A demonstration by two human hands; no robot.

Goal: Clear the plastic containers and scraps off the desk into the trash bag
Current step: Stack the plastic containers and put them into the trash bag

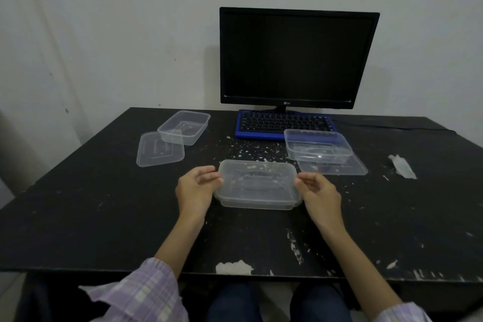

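Note:
A clear lidded plastic container [257, 184] lies in the middle of the black desk [91, 204]. My left hand [194, 189] grips its left end and my right hand [320, 195] grips its right end. At the back left stands an open clear container [184, 127] with its lid [159, 150] lying flat beside it. On the right, another open container [317, 146] rests on its lid [337, 167]. White scraps [251, 150] are scattered between the containers and the keyboard. A crumpled plastic scrap [402, 166] lies far right. No trash bag is in view.
A black monitor [295, 57] stands at the back against the wall, with a blue keyboard [283, 124] in front of it. A cable [392, 125] runs along the desk's back right. The desk's front edge [235, 269] is chipped white. My knees show below it.

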